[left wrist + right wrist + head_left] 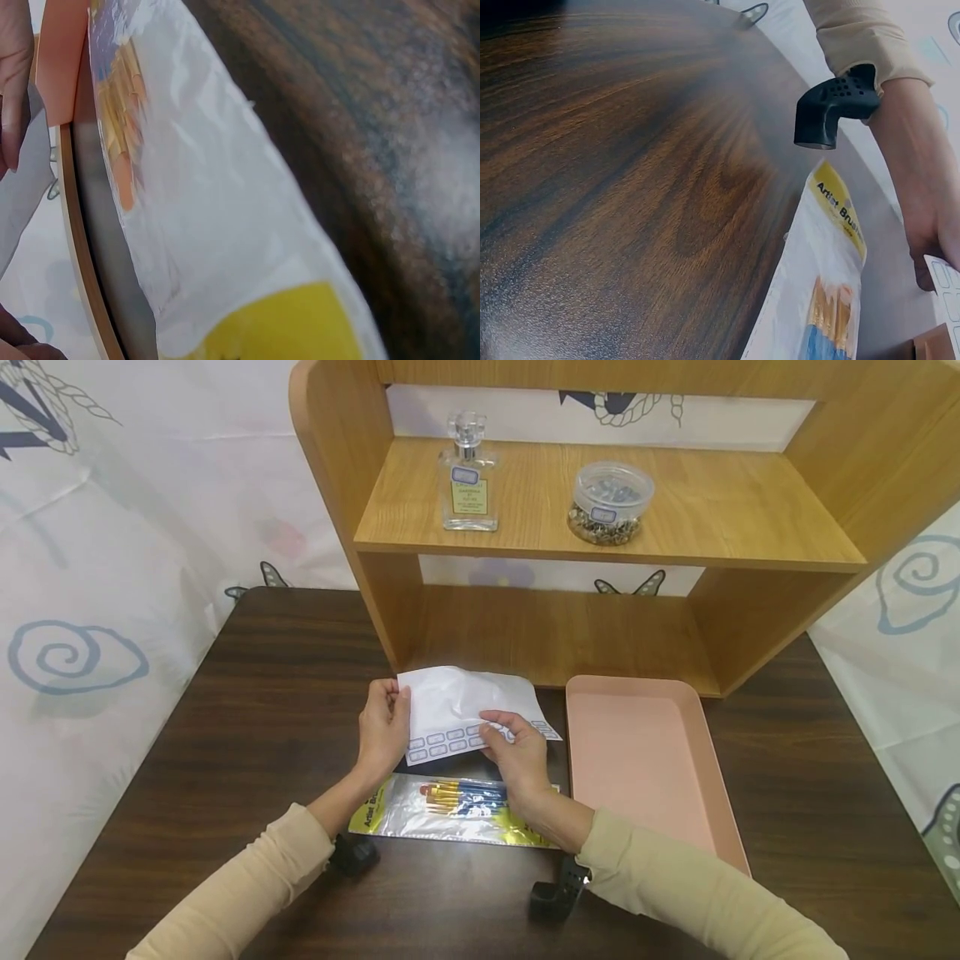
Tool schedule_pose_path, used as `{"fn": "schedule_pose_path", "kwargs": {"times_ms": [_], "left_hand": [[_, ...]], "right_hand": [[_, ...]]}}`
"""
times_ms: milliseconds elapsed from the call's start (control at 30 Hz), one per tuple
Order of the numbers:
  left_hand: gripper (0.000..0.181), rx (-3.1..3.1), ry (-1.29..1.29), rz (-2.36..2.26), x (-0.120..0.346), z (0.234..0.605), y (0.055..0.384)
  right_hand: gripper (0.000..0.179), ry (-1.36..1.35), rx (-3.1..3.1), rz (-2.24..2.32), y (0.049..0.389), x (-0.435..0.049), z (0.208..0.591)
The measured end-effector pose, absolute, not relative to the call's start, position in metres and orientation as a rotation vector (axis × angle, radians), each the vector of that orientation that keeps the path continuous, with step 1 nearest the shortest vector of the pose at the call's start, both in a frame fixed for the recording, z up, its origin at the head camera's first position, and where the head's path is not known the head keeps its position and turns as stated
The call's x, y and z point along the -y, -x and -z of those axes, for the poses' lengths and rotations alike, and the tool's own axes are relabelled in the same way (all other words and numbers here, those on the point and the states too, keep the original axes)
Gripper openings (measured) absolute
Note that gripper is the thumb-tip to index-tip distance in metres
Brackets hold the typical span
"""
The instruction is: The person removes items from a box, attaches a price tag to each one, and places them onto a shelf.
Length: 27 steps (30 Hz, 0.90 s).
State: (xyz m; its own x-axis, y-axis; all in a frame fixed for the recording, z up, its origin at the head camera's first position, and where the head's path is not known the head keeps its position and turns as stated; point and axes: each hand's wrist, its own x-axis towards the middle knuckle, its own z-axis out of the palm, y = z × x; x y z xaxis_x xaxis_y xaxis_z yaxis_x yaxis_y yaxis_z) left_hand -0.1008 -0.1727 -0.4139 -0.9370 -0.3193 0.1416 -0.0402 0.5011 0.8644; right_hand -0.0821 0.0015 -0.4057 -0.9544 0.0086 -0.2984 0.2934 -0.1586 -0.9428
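Observation:
A white sheet of blue-bordered label stickers (pixel 450 693) is held above the table, its printed rows along the lower edge. My left hand (pixel 384 727) pinches the sheet's left edge between thumb and fingers. Over the printed rows, my right hand (pixel 521 764) has its thumb and index finger closed on the sheet's lower part; whether a single label is between them is too small to tell. Below both hands lies a clear, yellow-ended packet of artist brushes (pixel 408 810), with blue handles and golden ferrules. The left wrist view shows that packet (pixel 202 202) close up.
A pink tray (pixel 637 752) lies right of the hands. Behind stands a wooden shelf (pixel 645 547) bearing a labelled perfume bottle (pixel 469 497) and a labelled round clear jar (pixel 611 503) of small metallic pieces. Dark wood table (pixel 247 710) surrounds them.

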Motion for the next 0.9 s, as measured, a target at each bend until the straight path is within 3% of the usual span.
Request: {"fn": "schedule_pose_path", "kwargs": {"times_ms": [900], "left_hand": [[0.015,2.426,-0.268,1.398,0.1682,0.4171,0.0973]], "right_hand": [[0.015,-0.49,-1.73,2.266,0.0805,-0.001,0.4082]]}}
